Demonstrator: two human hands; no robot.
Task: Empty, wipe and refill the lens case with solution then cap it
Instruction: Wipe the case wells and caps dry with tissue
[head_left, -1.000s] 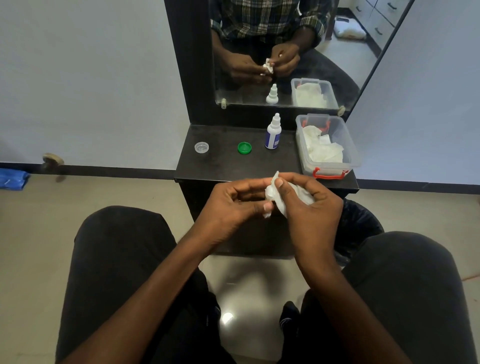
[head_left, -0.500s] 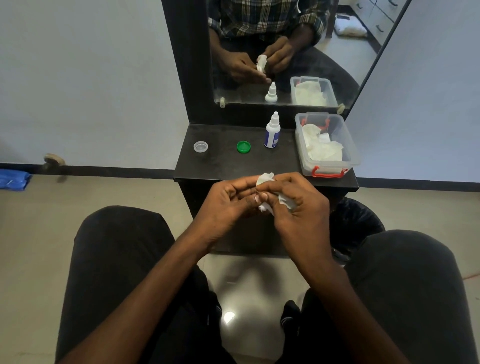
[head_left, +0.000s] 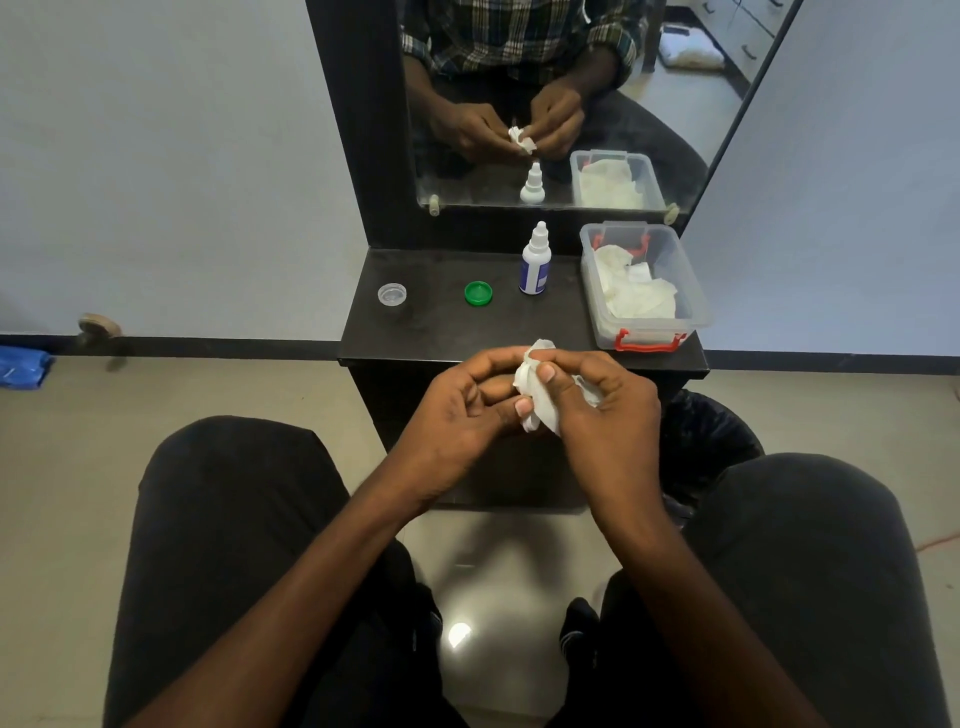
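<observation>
Both hands meet in front of the black shelf (head_left: 431, 338) edge. My right hand (head_left: 605, 405) grips a crumpled white tissue (head_left: 537, 395), thumb pressed on it. My left hand (head_left: 462, 410) curls against the tissue from the left; what it holds is hidden by fingers and tissue, so the lens case itself cannot be seen. On the shelf lie a clear cap (head_left: 392, 294) at the left and a green cap (head_left: 478, 292) in the middle. A white solution bottle (head_left: 535, 260) with a blue label stands upright beside the green cap.
A clear plastic box (head_left: 691, 301) with red clasps holds white tissues at the shelf's right. A mirror (head_left: 550, 98) behind reflects the hands, bottle and box. A black-lined bin (head_left: 709, 441) sits below right of the shelf. My knees flank the tiled floor.
The hands have kept working the tissue between them, with the fingers turning and the tissue bunching and shifting; the caps, bottle and box have not moved.
</observation>
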